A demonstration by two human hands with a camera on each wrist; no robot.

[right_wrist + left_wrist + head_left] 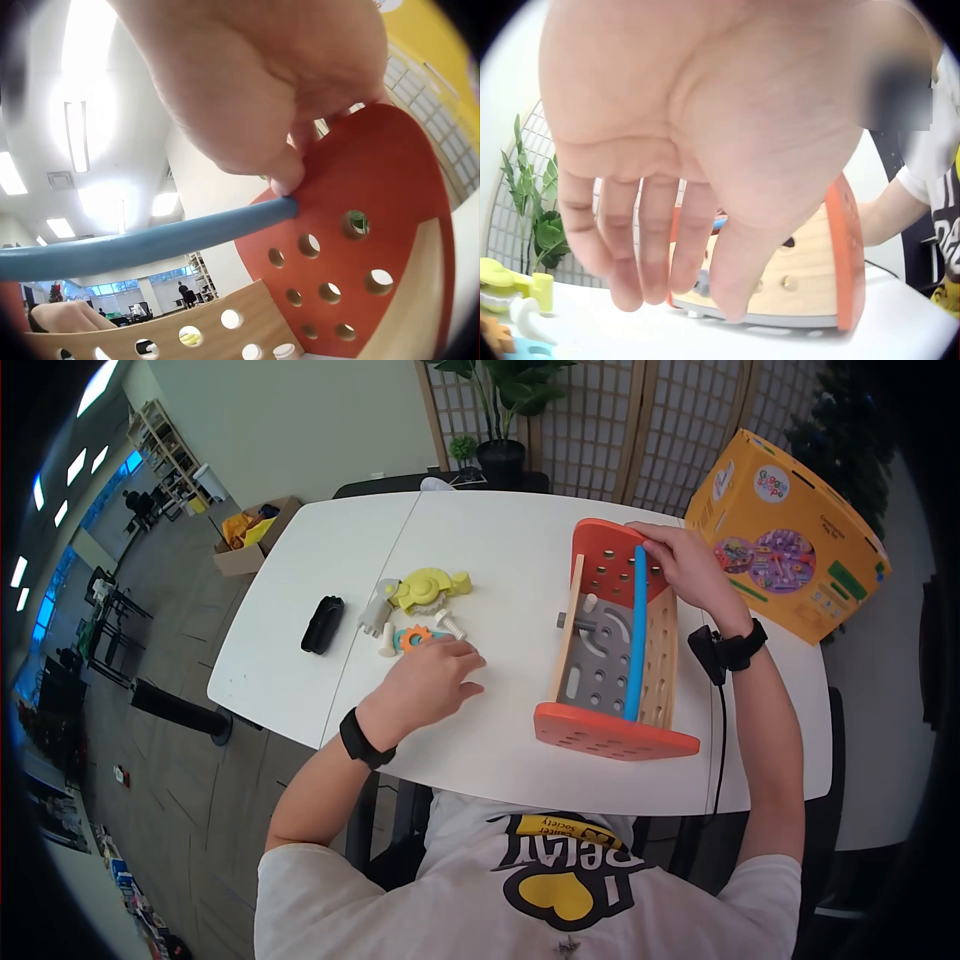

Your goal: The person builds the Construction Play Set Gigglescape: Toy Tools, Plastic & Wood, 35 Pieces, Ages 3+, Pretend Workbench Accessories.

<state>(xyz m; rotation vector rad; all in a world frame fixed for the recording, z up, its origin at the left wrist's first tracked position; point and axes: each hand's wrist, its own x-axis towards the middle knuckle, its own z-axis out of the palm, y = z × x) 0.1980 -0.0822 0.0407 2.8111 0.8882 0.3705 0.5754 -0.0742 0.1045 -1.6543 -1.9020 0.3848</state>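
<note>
A toy toolbox with red-orange end panels [615, 730], perforated wooden sides [799, 281] and a blue bar [637, 630] stands on the white table. My right hand [695, 570] grips the top edge of its far end panel [360, 172], thumb on the inner face beside the bar's end [150, 247]. My left hand [425, 685] hovers palm down, fingers relaxed and holding nothing, near an orange gear-shaped piece [415, 637]. Around that piece lie a yellow-green toy part [425, 588], a grey piece [378, 610] and white screws [450, 624].
A black case [322, 625] lies at the table's left [270, 580]. A large yellow box [790, 540] stands beyond the toolbox at the right. Behind the table are a potted plant [500, 455] and a lattice screen. A black cable hangs from the right wrist camera.
</note>
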